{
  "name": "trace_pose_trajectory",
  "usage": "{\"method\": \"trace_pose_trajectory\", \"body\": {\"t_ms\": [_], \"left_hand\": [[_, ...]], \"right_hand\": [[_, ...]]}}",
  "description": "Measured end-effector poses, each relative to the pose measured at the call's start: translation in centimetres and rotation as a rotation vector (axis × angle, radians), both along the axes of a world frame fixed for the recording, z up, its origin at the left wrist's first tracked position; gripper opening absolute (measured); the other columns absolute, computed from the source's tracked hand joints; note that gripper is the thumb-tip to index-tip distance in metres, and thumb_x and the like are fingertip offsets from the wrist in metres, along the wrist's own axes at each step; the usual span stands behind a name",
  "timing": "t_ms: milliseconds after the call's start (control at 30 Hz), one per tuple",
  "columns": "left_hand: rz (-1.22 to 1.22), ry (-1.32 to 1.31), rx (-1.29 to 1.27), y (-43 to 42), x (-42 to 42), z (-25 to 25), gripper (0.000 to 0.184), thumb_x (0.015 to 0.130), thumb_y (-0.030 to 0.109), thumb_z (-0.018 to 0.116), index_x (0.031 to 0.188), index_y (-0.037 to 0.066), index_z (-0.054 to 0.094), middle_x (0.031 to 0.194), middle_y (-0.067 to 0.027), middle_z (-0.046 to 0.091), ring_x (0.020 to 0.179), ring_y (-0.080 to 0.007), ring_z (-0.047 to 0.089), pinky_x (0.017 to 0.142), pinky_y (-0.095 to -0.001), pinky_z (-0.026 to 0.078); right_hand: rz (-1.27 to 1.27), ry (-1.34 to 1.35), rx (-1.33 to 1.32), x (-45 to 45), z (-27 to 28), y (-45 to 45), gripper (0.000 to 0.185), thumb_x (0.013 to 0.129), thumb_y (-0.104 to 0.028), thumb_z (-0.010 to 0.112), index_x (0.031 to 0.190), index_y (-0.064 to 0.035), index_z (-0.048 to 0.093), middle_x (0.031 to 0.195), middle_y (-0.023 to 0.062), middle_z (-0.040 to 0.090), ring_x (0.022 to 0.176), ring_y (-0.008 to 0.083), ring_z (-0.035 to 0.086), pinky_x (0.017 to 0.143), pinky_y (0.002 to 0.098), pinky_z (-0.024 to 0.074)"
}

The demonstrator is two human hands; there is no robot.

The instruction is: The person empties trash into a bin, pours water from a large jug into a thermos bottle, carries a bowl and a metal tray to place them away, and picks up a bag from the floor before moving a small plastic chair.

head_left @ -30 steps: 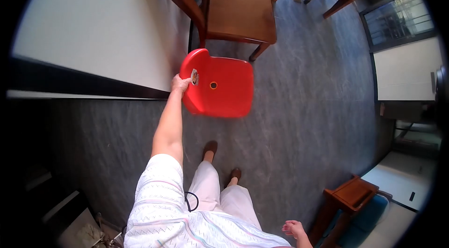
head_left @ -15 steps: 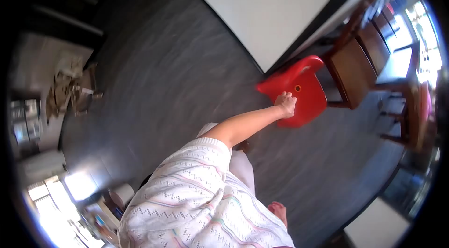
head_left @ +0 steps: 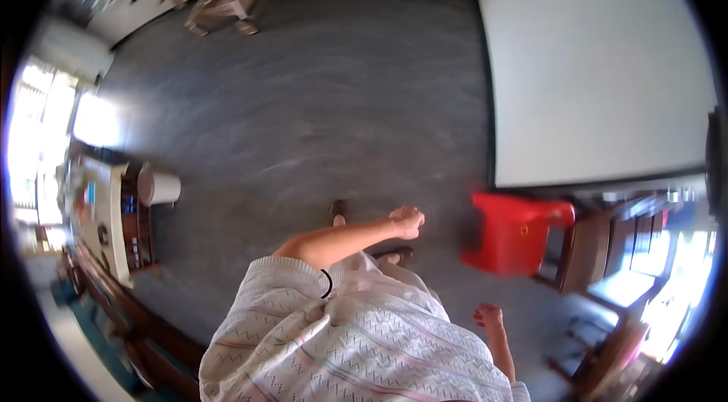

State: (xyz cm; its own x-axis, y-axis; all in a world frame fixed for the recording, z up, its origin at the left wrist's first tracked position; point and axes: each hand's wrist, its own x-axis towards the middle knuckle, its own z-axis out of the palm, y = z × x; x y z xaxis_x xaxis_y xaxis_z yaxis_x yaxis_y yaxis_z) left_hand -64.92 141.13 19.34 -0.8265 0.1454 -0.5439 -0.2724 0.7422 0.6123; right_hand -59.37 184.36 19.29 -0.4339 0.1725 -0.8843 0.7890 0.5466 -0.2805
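Note:
My left hand (head_left: 409, 222) is in front of my body with its fingers curled in and nothing in them. To its right, apart from it, a red plastic chair (head_left: 509, 239) with a small round hole in its seat stands on the floor, slightly blurred. My right hand (head_left: 489, 316) hangs low at my right side, below the red chair, its fingers loosely bent and slightly apart, holding nothing.
A white wall panel (head_left: 599, 68) rises at the upper right. Wooden chairs (head_left: 588, 250) stand beyond the red one. A pale bin (head_left: 159, 186) stands by a shelf unit at left. Brownish cloth items (head_left: 220, 4) lie at upper left.
My left hand has let go of the red chair and is now away from it. The view has turned left, so the chair appears farther right. My right hand stays low.

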Motion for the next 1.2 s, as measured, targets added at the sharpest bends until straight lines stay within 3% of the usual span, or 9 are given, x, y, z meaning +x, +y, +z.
{"method": "trace_pose_trajectory", "body": {"t_ms": [167, 200, 700, 767, 800, 900, 967, 1033, 1200], "left_hand": [[0.166, -0.067, -0.022, -12.0, 8.3, 0.2, 0.036, 0.066, 0.008, 0.054, 0.102, 0.01, 0.061, 0.102, -0.0114, 0.061, 0.1, -0.0273, 0.057, 0.084, -0.0366, 0.047], [0.199, -0.124, -0.036, -14.6, 9.9, 1.3, 0.036, 0.069, 0.009, 0.054, 0.104, 0.01, 0.06, 0.106, -0.0115, 0.06, 0.101, -0.028, 0.056, 0.086, -0.0364, 0.046], [0.751, 0.082, -0.119, -45.7, 22.9, 2.2, 0.031, 0.066, 0.016, 0.057, 0.096, 0.011, 0.064, 0.095, -0.0101, 0.062, 0.095, -0.0291, 0.058, 0.077, -0.0385, 0.048], [0.825, 0.046, -0.042, -49.1, 23.4, 4.0, 0.032, 0.067, 0.018, 0.057, 0.098, 0.013, 0.064, 0.102, -0.0087, 0.061, 0.098, -0.0283, 0.057, 0.079, -0.0404, 0.047], [0.86, 0.116, -0.037, -50.9, 23.7, 2.2, 0.033, 0.07, 0.019, 0.063, 0.104, 0.017, 0.062, 0.102, -0.0116, 0.061, 0.1, -0.0285, 0.055, 0.084, -0.038, 0.045], [0.964, 0.16, -0.024, -55.6, 25.0, 2.5, 0.035, 0.07, 0.017, 0.063, 0.104, 0.008, 0.06, 0.101, -0.0124, 0.061, 0.096, -0.0282, 0.057, 0.081, -0.036, 0.046], [1.04, 0.232, 0.047, -58.2, 26.9, 1.7, 0.036, 0.07, 0.017, 0.061, 0.104, 0.006, 0.06, 0.101, -0.0136, 0.061, 0.092, -0.0292, 0.058, 0.08, -0.0352, 0.046], [1.085, 0.164, -0.006, -59.9, 27.7, 2.0, 0.036, 0.069, 0.019, 0.06, 0.103, 0.005, 0.06, 0.097, -0.0148, 0.062, 0.087, -0.0288, 0.06, 0.077, -0.034, 0.047], [1.044, 0.057, 0.093, -62.9, 29.1, 1.2, 0.035, 0.068, 0.021, 0.06, 0.1, 0.007, 0.061, 0.087, -0.0137, 0.064, 0.084, -0.0286, 0.061, 0.075, -0.035, 0.048]], "right_hand": [[0.304, -0.041, -0.017, -9.0, -1.6, -13.7, 0.018, 0.082, -0.019, 0.054, 0.096, -0.0089, 0.058, 0.075, 0.0047, 0.062, 0.063, 0.0169, 0.063, 0.046, 0.0314, 0.0475], [0.326, 0.015, -0.284, -9.7, -1.6, -16.3, 0.02, 0.082, -0.017, 0.054, 0.099, -0.0067, 0.056, 0.077, 0.0059, 0.062, 0.063, 0.0173, 0.063, 0.046, 0.031, 0.0482], [1.559, -0.037, -0.092, -14.4, 1.8, -66.4, 0.019, 0.083, -0.014, 0.05, 0.1, -0.0041, 0.051, 0.072, 0.0089, 0.058, 0.056, 0.0195, 0.059, 0.04, 0.0323, 0.044], [1.553, -0.042, -0.026, -17.0, 0.7, -67.9, 0.015, 0.084, -0.015, 0.05, 0.096, -0.0058, 0.051, 0.066, 0.008, 0.056, 0.05, 0.0193, 0.056, 0.037, 0.034, 0.0415], [1.309, -0.087, 0.04, -17.7, -1.1, -69.5, 0.013, 0.084, -0.018, 0.049, 0.088, -0.0064, 0.054, 0.063, 0.0073, 0.056, 0.047, 0.0184, 0.053, 0.035, 0.0358, 0.0391], [1.325, 0.008, -0.039, -18.1, -1.2, -77.6, 0.016, 0.083, -0.017, 0.047, 0.072, -0.0069, 0.054, 0.055, 0.005, 0.053, 0.042, 0.0158, 0.05, 0.032, 0.0301, 0.0343], [1.404, 0.036, -0.044, -17.8, -1.5, -83.6, 0.017, 0.081, -0.016, 0.052, 0.093, -0.0055, 0.059, 0.068, 0.0035, 0.059, 0.056, 0.0114, 0.057, 0.042, 0.0239, 0.0419], [1.258, 0.045, -0.17, -14.2, 2.7, -89.7, 0.02, 0.078, -0.013, 0.051, 0.094, -0.0043, 0.059, 0.07, 0.0043, 0.06, 0.051, 0.0089, 0.052, 0.036, 0.0219, 0.0343], [1.181, -0.063, -0.367, -9.4, 4.5, -95.2, 0.033, 0.078, -0.014, 0.056, 0.106, 0.0009, 0.054, 0.08, 0.0037, 0.061, 0.065, 0.0084, 0.059, 0.047, 0.0205, 0.0428]]}}
